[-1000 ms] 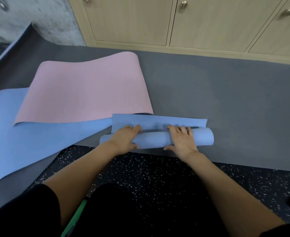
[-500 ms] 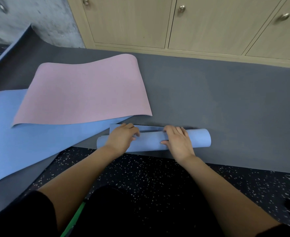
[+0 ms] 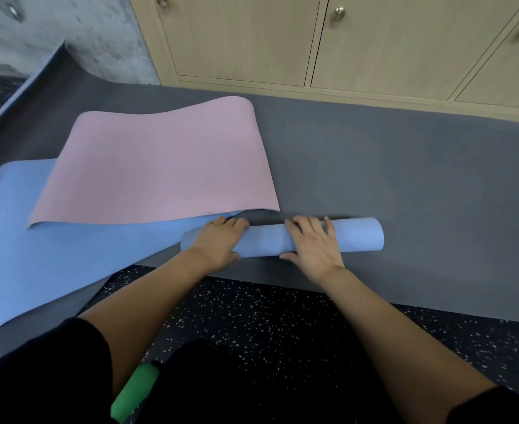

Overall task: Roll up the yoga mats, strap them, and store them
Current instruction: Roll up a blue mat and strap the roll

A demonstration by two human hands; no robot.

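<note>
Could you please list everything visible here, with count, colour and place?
cabinet: 1, light wood, far side
wall: 1, grey concrete, far left
floor: 1, dark speckled, nearest
grey mat: 1, grey, spread before the cabinet
rolled mat: 1, blue, centre, on the grey mat
flat mat: 1, blue, left
pink mat: 1, pink, atop the flat mat
green object: 1, green, bottom left
left hand: 1, on the rolled mat's left part
right hand: 1, on the rolled mat's middle
</note>
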